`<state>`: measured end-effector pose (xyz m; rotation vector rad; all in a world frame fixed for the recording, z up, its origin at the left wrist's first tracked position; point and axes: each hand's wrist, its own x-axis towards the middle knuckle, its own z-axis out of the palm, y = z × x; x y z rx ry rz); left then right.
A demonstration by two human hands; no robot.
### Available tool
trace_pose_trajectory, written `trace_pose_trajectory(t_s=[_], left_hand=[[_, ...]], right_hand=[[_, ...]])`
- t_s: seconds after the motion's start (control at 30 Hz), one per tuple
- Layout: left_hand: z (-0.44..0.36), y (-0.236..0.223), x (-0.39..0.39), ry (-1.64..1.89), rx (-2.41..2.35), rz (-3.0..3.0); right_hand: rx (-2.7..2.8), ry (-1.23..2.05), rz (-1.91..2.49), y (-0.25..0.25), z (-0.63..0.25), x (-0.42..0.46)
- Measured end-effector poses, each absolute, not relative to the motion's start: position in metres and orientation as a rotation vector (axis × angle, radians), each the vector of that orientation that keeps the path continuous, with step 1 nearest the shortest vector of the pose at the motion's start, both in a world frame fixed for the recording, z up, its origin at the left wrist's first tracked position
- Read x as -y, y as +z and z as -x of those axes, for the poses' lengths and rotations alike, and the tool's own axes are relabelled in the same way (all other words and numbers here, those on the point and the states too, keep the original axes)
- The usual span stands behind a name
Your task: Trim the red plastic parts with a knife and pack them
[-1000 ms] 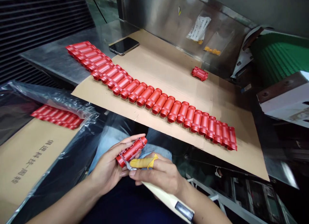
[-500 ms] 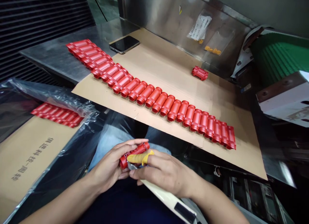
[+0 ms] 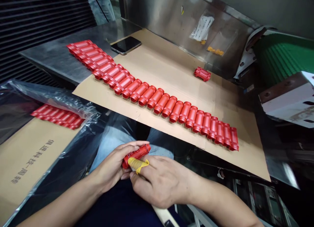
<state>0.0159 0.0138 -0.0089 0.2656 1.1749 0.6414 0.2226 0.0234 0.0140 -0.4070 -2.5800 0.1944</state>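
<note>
Red part (image 3: 139, 152) is held over the lap (image 3: 114, 132), off the worktop (image 3: 59, 62), near the front edge of the cardboard (image 3: 169, 63); it slants, with its far end toward the right. The left hand (image 3: 111, 166) is curled around its left side, fingers partly bent, part gripped. The right hand (image 3: 159, 181) is closed on a pale-handled tool (image 3: 163, 215), and its index finger, in a yellow cover (image 3: 134, 164), is laid against or very near the part. The tool's working end is hidden by the fingers, so contact with the part cannot be confirmed.

Handling, as judged: the part is taken to be light and stiff, likely moulded plastic or coated metal. Open ends are seen on similar pieces in the row (image 3: 155, 98), so a hollow body is assumed. The surface looks smooth and glossy, so it may slip or roll if pinched loosely. It is not thought fragile overall, but thin edges along the cut-out could be nicked or scratched. Best hold: around the barrel near mid-length, with fingers backed behind it and the cut-out kept uncovered. Fingertips are best kept off the edges near the tool.
</note>
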Motion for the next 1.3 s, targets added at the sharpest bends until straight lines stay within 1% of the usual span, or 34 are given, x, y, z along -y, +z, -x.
trace_pose_trajectory(t_s=[0.07, 0.17, 0.27, 0.33, 0.43, 0.53, 0.67, 0.73, 0.87, 1.03, 1.3], left_hand=[[-0.016, -0.011, -0.013, 0.630, -1.184, -0.251], [-0.015, -0.012, -0.010, 0.651, -1.127, -0.226], [-0.013, -0.012, -0.009, 0.656, -1.053, -0.216], [-0.011, -0.012, -0.010, 0.658, -1.023, -0.199], [-0.007, -0.013, -0.012, 0.668, -0.974, -0.138], [-0.006, -0.013, -0.014, 0.643, -0.967, -0.119], [-0.007, -0.012, -0.013, 0.622, -0.989, -0.153], [-0.008, -0.011, -0.013, 0.624, -0.997, -0.156], [-0.008, -0.009, -0.014, 0.641, -1.009, -0.139], [-0.008, -0.007, -0.013, 0.644, -1.019, -0.154], [-0.008, -0.010, -0.011, 0.670, -1.009, -0.170]], right_hand=[[2.554, 0.199, 0.402, 0.011, -0.221, -0.024], [2.430, 0.362, 0.598, 0.008, -0.225, -0.030], [2.108, 0.438, 0.809, 0.005, -0.235, -0.038], [1.914, 0.549, 0.857, 0.004, -0.239, -0.037], [1.815, 0.857, 0.731, 0.001, -0.237, -0.027], [1.817, 0.978, 0.543, -0.007, -0.231, -0.010], [1.801, 1.162, 0.629, -0.019, -0.225, 0.004], [1.815, 1.158, 0.637, -0.021, -0.224, 0.005], [1.883, 0.991, 0.553, -0.015, -0.226, 0.000], [1.915, 1.020, 0.581, -0.009, -0.226, -0.002], [1.821, 0.911, 0.525, -0.011, -0.218, -0.004]])
